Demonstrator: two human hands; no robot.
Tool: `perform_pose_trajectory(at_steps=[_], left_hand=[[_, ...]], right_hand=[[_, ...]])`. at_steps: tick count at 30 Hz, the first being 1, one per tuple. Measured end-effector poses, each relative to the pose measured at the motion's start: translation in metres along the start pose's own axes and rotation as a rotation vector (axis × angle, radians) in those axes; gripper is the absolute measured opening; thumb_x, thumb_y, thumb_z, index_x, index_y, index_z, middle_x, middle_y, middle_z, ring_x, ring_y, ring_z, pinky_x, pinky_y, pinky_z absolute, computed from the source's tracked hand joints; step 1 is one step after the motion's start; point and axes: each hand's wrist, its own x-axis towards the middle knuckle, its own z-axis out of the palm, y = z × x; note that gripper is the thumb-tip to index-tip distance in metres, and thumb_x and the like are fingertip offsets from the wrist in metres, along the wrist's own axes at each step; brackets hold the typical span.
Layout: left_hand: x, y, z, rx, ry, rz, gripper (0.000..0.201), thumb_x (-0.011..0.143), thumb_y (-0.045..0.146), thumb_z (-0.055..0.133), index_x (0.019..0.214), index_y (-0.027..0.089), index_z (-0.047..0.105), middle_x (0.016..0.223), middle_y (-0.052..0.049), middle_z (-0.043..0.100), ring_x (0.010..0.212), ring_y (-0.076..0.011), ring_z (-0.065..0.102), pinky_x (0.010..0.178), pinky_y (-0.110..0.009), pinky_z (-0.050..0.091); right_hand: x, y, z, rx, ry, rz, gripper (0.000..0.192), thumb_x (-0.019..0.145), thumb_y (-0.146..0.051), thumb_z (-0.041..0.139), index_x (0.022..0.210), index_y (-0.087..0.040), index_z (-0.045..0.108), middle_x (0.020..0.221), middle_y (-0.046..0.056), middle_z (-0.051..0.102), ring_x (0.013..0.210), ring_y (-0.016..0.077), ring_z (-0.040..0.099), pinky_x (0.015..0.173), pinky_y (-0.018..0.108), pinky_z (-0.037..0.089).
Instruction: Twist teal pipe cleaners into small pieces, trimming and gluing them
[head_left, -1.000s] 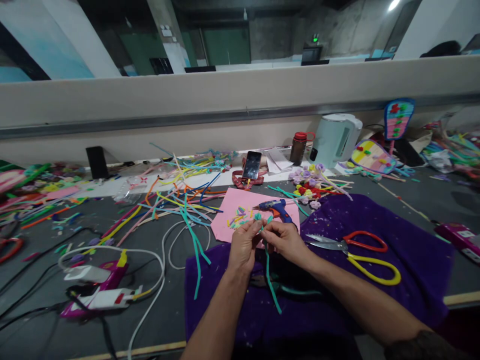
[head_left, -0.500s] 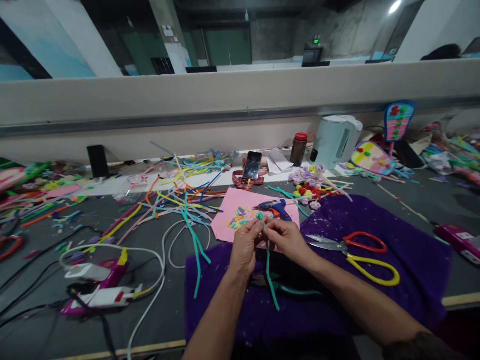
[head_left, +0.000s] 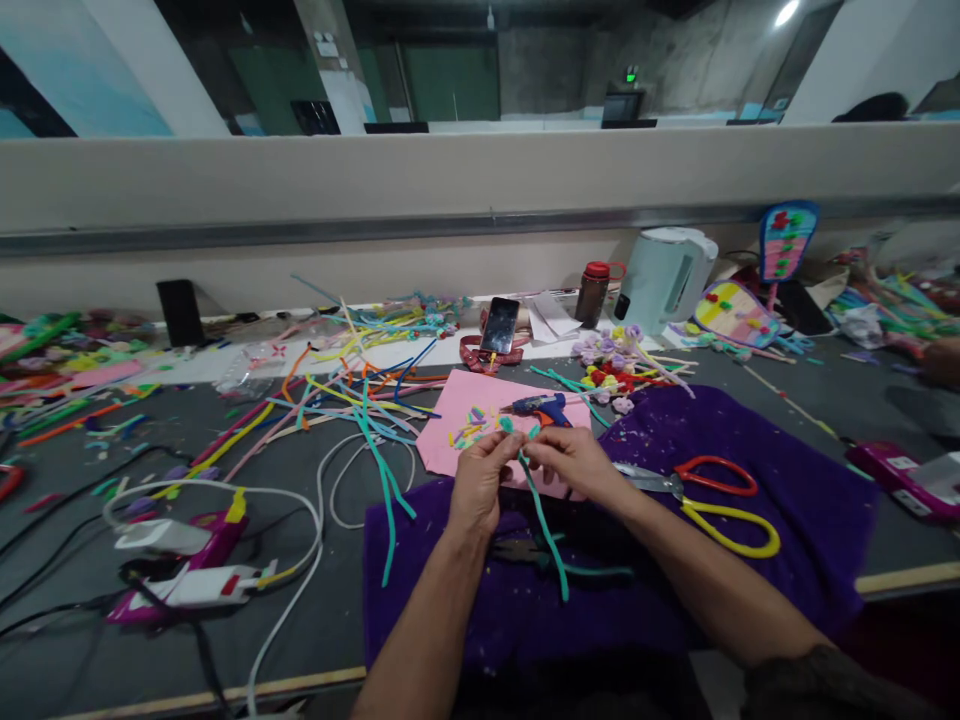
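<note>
- My left hand [head_left: 478, 484] & right hand [head_left: 571, 462] both pinched the teal pipe cleaner [head_left: 546, 535], fingers closed on it.
- Scissors [head_left: 705, 497] lay near, on purple cloth [head_left: 787, 470].

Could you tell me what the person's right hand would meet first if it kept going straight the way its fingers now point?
The right hand points left, at the left hand; both pinch the teal pipe cleaner. It would probably meet the left hand's fingertips almost at once.

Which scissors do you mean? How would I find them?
Start at the purple cloth spread under the person's arms. Just beyond the right hand lie the scissors, flat, blades pointing at that hand. One handle loop is red, the other yellow.
</note>
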Motion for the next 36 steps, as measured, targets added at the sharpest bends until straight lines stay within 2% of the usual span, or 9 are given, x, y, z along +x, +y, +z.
perform_pose_trajectory(at_steps=[4,7,11,15,19,25,28,32,36], left_hand=[[0.003,0.007,-0.006,-0.051,0.011,0.048,0.028,0.062,0.037,0.069,0.073,0.012,0.061,0.064,0.0,0.062,0.034,0.0009,0.031,0.032,-0.015,0.014],[0.004,0.011,-0.009,-0.092,0.009,0.024,0.03,0.062,0.036,0.069,0.08,0.012,0.063,0.057,0.003,0.057,0.031,0.0014,0.03,0.03,-0.015,0.013],[0.004,0.013,-0.01,-0.101,-0.015,-0.011,0.03,0.061,0.035,0.069,0.081,0.012,0.064,0.055,0.004,0.056,0.03,0.0013,0.033,0.029,-0.014,0.013],[0.005,0.012,-0.01,-0.116,-0.032,-0.023,0.032,0.061,0.037,0.069,0.082,0.013,0.063,0.056,0.004,0.057,0.029,0.0016,0.033,0.028,-0.014,0.013],[0.005,0.012,-0.01,-0.138,-0.036,-0.037,0.038,0.06,0.041,0.069,0.085,0.013,0.063,0.054,0.004,0.057,0.027,0.0017,0.031,0.028,-0.014,0.013],[0.004,0.011,-0.01,-0.147,-0.052,-0.04,0.036,0.062,0.041,0.068,0.085,0.013,0.062,0.054,0.004,0.056,0.028,0.0017,0.031,0.028,-0.013,0.014],[0.004,0.011,-0.009,-0.135,-0.045,-0.045,0.037,0.061,0.041,0.068,0.084,0.012,0.062,0.054,0.004,0.056,0.028,0.0013,0.032,0.028,-0.013,0.016],[0.005,0.01,-0.009,-0.136,-0.025,-0.06,0.037,0.063,0.04,0.068,0.087,0.013,0.062,0.056,0.004,0.056,0.03,0.001,0.034,0.028,-0.012,0.017],[0.005,0.011,-0.01,-0.17,-0.039,-0.101,0.034,0.065,0.036,0.067,0.09,0.013,0.063,0.059,0.003,0.056,0.033,0.0017,0.036,0.029,-0.011,0.02]], right_hand=[[0.005,0.013,-0.037,-0.514,0.16,0.048,0.029,0.081,-0.042,0.046,0.077,-0.019,0.063,0.074,0.002,0.064,0.067,0.0137,0.058,0.06,0.022,0.038],[0.01,0.031,-0.047,-0.812,0.135,0.21,0.03,0.076,-0.046,0.05,0.086,-0.02,0.063,0.084,0.004,0.066,0.075,0.017,0.059,0.058,0.023,0.035],[0.025,0.045,-0.037,-0.935,-0.007,0.366,0.04,0.074,-0.055,0.047,0.088,-0.021,0.063,0.085,0.006,0.066,0.077,0.0194,0.06,0.056,0.023,0.034],[0.044,0.049,-0.028,-0.942,0.013,0.456,0.035,0.071,-0.049,0.051,0.081,-0.018,0.064,0.082,0.009,0.066,0.074,0.0207,0.06,0.055,0.024,0.035],[0.049,0.055,-0.031,-0.736,0.146,0.458,0.022,0.065,-0.037,0.056,0.07,-0.016,0.062,0.068,0.005,0.064,0.065,0.0171,0.058,0.052,0.023,0.034],[0.034,0.047,-0.034,-0.056,0.346,0.279,0.024,0.063,-0.035,0.058,0.075,-0.016,0.053,0.06,-0.003,0.052,0.049,0.0092,0.049,0.045,0.02,0.037],[0.028,0.036,-0.033,0.163,0.354,0.214,0.025,0.063,-0.036,0.059,0.076,-0.016,0.051,0.06,-0.005,0.046,0.047,0.0071,0.043,0.042,0.018,0.036],[0.022,0.026,-0.033,0.327,0.35,0.182,0.026,0.069,-0.042,0.057,0.071,-0.017,0.049,0.057,-0.006,0.041,0.046,0.0063,0.039,0.038,0.016,0.032],[0.011,0.01,-0.036,0.543,0.381,0.138,0.023,0.071,-0.038,0.055,0.081,-0.019,0.049,0.06,-0.003,0.051,0.05,0.0086,0.047,0.044,0.019,0.037]])
